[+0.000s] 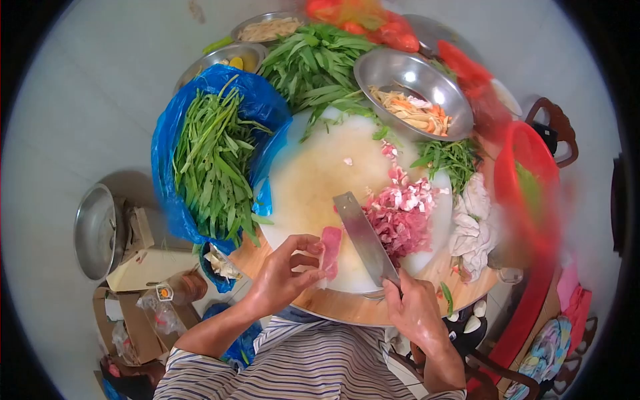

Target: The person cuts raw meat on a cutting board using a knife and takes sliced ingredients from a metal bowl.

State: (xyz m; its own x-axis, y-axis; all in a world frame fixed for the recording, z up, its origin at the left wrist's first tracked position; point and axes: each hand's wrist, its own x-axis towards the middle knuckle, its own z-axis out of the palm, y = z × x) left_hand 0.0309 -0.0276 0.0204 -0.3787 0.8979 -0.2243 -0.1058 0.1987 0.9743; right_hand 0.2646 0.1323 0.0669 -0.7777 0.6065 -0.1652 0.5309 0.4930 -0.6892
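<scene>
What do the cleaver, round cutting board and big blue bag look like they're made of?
Cleaver: likely satin steel, from its blade's grey sheen. Cutting board: probably smooth plastic, milky white without visible grain. Blue bag: apparently thin, glossy plastic film, given its crinkles and highlights.

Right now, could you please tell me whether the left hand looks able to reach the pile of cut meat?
Probably not directly: the left hand holds a slice of meat, and the knife in the right hand lies across the way to the cut meat.
</scene>
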